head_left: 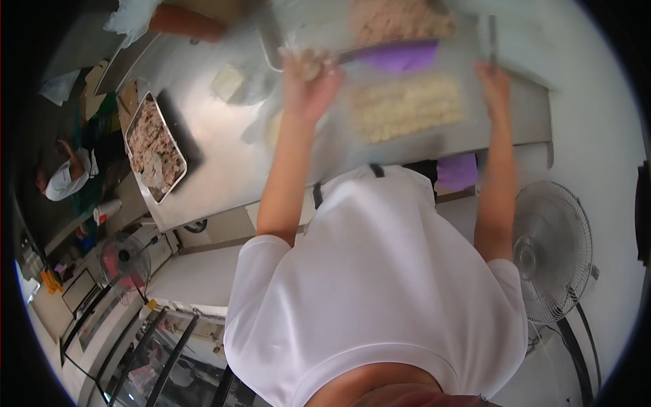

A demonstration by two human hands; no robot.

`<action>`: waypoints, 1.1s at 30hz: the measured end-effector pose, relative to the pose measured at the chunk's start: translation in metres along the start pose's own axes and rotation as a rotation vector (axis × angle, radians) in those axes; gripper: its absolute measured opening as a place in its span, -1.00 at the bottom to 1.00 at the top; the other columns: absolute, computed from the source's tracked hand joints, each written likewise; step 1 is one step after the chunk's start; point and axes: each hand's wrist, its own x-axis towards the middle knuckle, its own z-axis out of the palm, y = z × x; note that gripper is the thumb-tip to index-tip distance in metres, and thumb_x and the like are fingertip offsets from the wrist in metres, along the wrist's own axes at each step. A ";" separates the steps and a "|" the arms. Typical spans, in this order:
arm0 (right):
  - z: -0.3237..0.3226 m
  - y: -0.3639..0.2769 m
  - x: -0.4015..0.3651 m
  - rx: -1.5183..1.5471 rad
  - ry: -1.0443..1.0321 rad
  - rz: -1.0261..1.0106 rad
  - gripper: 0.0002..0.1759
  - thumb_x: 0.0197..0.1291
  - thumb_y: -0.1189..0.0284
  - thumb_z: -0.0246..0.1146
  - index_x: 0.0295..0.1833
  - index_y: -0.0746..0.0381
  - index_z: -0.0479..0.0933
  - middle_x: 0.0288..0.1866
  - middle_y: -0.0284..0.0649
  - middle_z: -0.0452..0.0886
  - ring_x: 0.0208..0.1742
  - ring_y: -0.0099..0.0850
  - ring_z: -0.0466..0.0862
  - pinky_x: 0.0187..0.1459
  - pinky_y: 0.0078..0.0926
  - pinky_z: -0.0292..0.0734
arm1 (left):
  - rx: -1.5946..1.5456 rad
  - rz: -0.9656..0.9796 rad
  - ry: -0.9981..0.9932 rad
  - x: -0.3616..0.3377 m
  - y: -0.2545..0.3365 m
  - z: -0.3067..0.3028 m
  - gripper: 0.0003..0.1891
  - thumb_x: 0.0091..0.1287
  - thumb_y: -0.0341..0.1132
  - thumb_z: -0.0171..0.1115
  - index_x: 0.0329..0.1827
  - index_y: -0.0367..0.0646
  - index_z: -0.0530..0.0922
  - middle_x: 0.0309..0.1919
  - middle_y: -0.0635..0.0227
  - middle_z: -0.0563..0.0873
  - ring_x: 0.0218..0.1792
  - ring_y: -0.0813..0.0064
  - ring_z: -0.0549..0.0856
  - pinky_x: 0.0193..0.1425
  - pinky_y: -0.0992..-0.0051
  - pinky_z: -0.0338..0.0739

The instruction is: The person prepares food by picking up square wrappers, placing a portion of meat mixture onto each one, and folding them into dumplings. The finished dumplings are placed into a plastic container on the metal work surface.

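My left hand [313,88] is palm up near the middle of the metal table [224,149], holding a small pale lump [310,66] in its curled fingers; motion blurs it. Off to the right, my right hand [495,81] grips a thin, dark-looking tool [493,39] that points away from me. Between the hands lie rows of pale pieces [407,108], with a purple item [400,55] behind them. A tray of pinkish filling [400,20] is at the far side.
A metal tray of minced filling [156,146] sits on the table's left. A pale block [228,83] and a reddish-brown object [186,22] are farther back. Fans stand at right [553,251] and lower left [124,258]. Another person [68,176] is at far left.
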 end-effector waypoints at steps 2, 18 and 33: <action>0.021 0.012 0.025 0.089 -0.021 0.062 -0.61 0.18 0.17 0.30 -0.07 0.26 0.67 -0.30 -0.26 0.71 -0.22 -0.46 0.65 -0.15 -0.48 0.48 | 0.149 0.086 0.105 -0.002 0.016 -0.018 -0.45 0.43 0.20 0.01 -0.47 -0.13 0.47 -0.30 0.35 0.53 -0.25 0.49 0.48 -0.10 0.41 0.41; 0.064 -0.004 0.109 0.326 -0.140 0.340 -0.80 0.23 0.33 0.32 -0.20 0.20 0.50 -0.49 -0.45 0.44 -0.52 -0.60 0.33 -0.55 -0.51 0.20 | 1.755 0.479 1.095 0.034 0.120 -0.124 -0.38 0.32 0.16 0.27 -0.66 -0.25 0.47 -0.68 0.35 0.53 -0.64 0.55 0.44 -0.53 0.44 0.32; 0.043 0.039 0.089 0.380 -0.217 0.344 -0.85 0.27 0.33 0.30 -0.14 0.09 0.49 -0.53 -0.53 0.35 -0.59 -0.70 0.24 -0.60 -0.62 0.11 | 1.785 0.334 1.327 0.022 0.076 -0.083 -0.29 0.19 0.22 0.37 -0.47 -0.48 0.60 -0.49 0.15 0.67 -0.48 0.44 0.55 -0.37 0.34 0.48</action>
